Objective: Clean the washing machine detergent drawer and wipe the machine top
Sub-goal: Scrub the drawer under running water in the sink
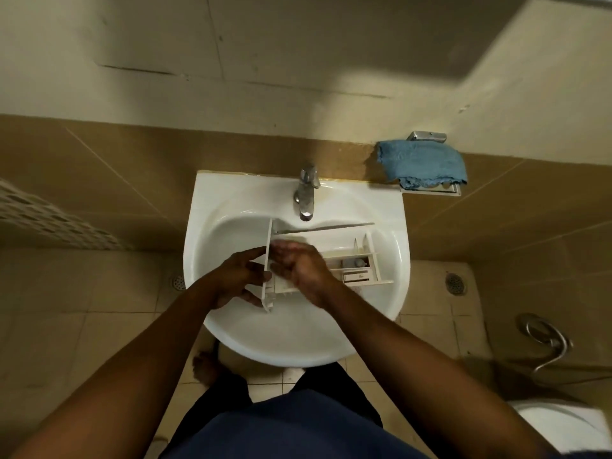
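The drawer lies in the sink, just near of the tap. Its long side runs left to right, with the flat front plate at the left end. The left hand has its grip wrapped round that plate. The right hand is inside the drawer's left part. Its fingers look mostly straight and hold nothing, but they are a bit blurry. The small boxes are at the right end, so the right hand is nearer to them.
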A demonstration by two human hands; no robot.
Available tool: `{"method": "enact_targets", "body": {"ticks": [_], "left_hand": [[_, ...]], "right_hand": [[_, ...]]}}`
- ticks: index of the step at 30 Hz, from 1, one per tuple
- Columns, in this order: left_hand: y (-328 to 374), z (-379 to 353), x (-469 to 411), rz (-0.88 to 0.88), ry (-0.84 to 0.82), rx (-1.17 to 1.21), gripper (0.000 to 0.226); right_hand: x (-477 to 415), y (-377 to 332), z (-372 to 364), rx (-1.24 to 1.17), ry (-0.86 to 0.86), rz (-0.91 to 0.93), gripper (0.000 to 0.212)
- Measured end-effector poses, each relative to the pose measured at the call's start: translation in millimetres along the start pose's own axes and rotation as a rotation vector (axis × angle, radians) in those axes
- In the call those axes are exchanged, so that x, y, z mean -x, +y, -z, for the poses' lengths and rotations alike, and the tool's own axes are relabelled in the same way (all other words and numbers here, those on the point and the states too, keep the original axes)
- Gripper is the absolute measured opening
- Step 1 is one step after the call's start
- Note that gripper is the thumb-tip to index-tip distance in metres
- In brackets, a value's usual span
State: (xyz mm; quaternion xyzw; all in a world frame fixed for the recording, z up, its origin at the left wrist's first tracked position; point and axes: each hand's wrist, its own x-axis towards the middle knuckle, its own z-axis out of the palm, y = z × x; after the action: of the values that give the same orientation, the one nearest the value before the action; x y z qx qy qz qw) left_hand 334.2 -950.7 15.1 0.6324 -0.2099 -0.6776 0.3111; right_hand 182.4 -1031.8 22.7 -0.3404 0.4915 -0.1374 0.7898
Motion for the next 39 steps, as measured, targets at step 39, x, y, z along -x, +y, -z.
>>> {"method": "enact_targets", "body": {"ticks": [39], "left_hand": [[4,-17,-20,0.091,0.334,-0.136,0.061]], "right_hand": [[-68,-81,26,-0.174,0.086,-0.074,0.036]]}}
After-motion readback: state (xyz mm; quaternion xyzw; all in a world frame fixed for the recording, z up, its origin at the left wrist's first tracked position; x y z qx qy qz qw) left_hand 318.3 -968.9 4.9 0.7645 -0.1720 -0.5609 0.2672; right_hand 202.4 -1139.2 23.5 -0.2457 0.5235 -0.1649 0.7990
